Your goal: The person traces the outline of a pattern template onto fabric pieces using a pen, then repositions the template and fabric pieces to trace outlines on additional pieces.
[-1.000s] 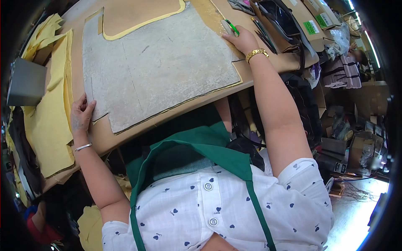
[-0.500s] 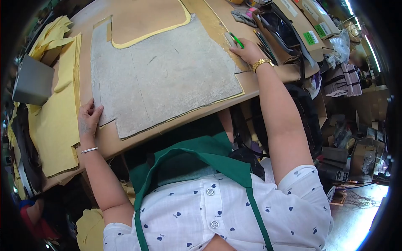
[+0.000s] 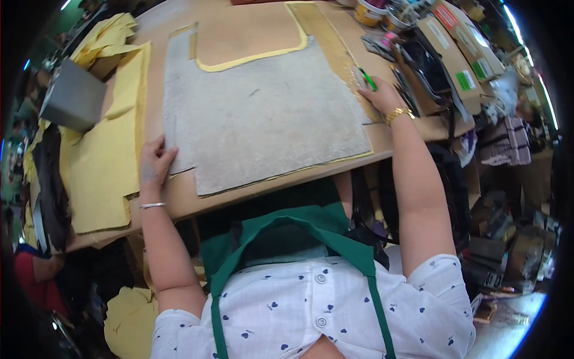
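Note:
A wide grey sheet (image 3: 269,119) with a scuffed surface lies flat over yellow material (image 3: 257,62), whose edge shows along the cut-out and the front. At the sheet's left edge is my left hand (image 3: 155,164), its fingers curled and its thumb against the border, closed on the edge. My right hand (image 3: 382,99) is closed around a green pen (image 3: 369,79) beside the sheet's right edge. Its fingertips rest near a tan strip (image 3: 326,36); a small greyish piece by them is too unclear to name.
Stacked yellow pieces (image 3: 98,173) and a grey block (image 3: 75,96) lie to the left. At the right are pencil-like tools (image 3: 403,87), a dark pouch (image 3: 426,66), boxes (image 3: 445,51) and a tub (image 3: 369,13). The table edge (image 3: 239,200) runs close to my body.
The whole view has shifted, so the table and both hands appear farther right and the right side lower. Both hands keep about the same places against the sheet.

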{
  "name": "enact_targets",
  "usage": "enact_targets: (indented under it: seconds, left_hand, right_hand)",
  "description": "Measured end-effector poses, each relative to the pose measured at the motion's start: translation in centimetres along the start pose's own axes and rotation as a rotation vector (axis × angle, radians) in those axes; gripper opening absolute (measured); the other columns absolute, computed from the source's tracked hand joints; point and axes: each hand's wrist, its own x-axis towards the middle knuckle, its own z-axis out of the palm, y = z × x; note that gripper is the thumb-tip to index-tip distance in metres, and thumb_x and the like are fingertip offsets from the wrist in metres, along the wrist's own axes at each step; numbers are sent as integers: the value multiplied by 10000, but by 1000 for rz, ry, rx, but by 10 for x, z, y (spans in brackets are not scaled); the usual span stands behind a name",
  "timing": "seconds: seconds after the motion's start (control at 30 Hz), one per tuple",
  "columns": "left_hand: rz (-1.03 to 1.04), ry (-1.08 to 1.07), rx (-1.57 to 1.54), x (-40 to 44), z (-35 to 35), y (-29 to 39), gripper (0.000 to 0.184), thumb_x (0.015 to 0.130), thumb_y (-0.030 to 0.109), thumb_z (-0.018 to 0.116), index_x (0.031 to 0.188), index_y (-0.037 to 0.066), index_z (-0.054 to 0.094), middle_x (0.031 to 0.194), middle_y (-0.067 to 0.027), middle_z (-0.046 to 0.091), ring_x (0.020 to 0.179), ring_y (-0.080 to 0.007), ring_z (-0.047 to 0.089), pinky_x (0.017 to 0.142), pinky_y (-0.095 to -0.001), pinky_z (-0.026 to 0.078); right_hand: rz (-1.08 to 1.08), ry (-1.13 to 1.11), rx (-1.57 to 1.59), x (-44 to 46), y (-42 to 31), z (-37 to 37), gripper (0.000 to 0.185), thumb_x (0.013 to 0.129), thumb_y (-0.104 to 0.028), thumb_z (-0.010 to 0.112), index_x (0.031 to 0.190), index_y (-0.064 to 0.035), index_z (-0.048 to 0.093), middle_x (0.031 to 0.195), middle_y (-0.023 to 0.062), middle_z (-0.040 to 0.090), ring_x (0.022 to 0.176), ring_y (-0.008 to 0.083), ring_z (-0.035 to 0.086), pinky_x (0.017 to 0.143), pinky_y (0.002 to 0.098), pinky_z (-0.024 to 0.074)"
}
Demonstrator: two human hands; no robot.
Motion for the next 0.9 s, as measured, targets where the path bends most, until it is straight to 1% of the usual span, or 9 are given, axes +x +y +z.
enact_targets:
  seconds: [0.1, 0.2, 0.3, 0.33, 0.53, 0.63, 0.67, 0.77, 0.9]
  left_hand:
    - [43, 22, 95, -2, -2, 9, 511, 642, 164, 675, 1085, -38, 519, 701, -98, 501, 686, -185, 475, 652, -290, 408]
    - [0, 44, 22, -4, -1, 11, 512, 635, 160, 685, 1081, -36, 525, 737, -104, 498, 702, -202, 476, 661, -295, 410]
    - [30, 77, 41, -3, 3, -1, 510, 630, 163, 696, 1077, -24, 536, 769, -105, 482, 726, -208, 471, 678, -292, 411]
    - [-10, 43, 3, -2, 2, 1, 516, 629, 179, 702, 1078, -17, 540, 792, -106, 468, 748, -207, 466, 698, -286, 410]
    - [-15, 56, 74, -4, 1, 1, 520, 634, 197, 702, 1087, 1, 539, 804, -103, 464, 757, -207, 463, 704, -288, 408]
    - [-51, 58, 81, -5, 1, 10, 517, 640, 202, 697, 1091, 8, 537, 802, -99, 453, 759, -211, 459, 705, -292, 408]
    - [-70, 52, 83, -6, 0, 12, 516, 642, 203, 696, 1093, 10, 536, 801, -98, 450, 759, -212, 458, 706, -293, 408]
    - [-21, 53, 91, -5, 2, 4, 526, 646, 200, 693, 1108, 13, 526, 798, -96, 441, 755, -215, 454, 709, -293, 407]
    - [-15, 73, 100, -6, 3, 5, 540, 648, 199, 691, 1122, 10, 513, 802, -98, 441, 755, -218, 456, 717, -291, 404]
  right_hand:
    - [-18, 16, 33, 0, 3, 3, 476, 702, -330, 651, 1047, -25, 532, 922, 191, 587, 859, 300, 567, 754, 349, 422]
    - [-56, 26, 77, 0, 5, 4, 461, 709, -302, 645, 1050, -15, 528, 896, 194, 592, 830, 293, 574, 736, 334, 427]
    - [-60, 21, 81, 0, 6, 4, 446, 710, -280, 645, 1048, -13, 528, 893, 196, 593, 823, 285, 577, 731, 332, 431]
    - [-59, 16, 72, 0, 4, 3, 443, 710, -273, 646, 1049, -13, 527, 892, 196, 593, 822, 282, 578, 730, 331, 431]
    - [-14, 15, 26, -4, -7, -1, 439, 713, -245, 645, 1055, 1, 521, 902, 195, 593, 823, 267, 579, 733, 319, 430]
    - [-60, 35, 65, -2, -2, 3, 440, 715, -239, 646, 1059, 4, 518, 921, 185, 592, 833, 256, 574, 740, 314, 426]
    - [-33, 14, 98, -2, -1, 3, 438, 716, -234, 646, 1062, 1, 518, 930, 175, 591, 842, 244, 570, 747, 309, 422]
    - [-58, 42, 86, -1, 3, 5, 432, 719, -234, 643, 1062, -1, 520, 921, 170, 592, 836, 235, 570, 745, 307, 422]
    - [-26, 24, 81, -6, -6, 2, 425, 722, -232, 638, 1061, -5, 522, 916, 172, 593, 831, 241, 572, 746, 307, 423]
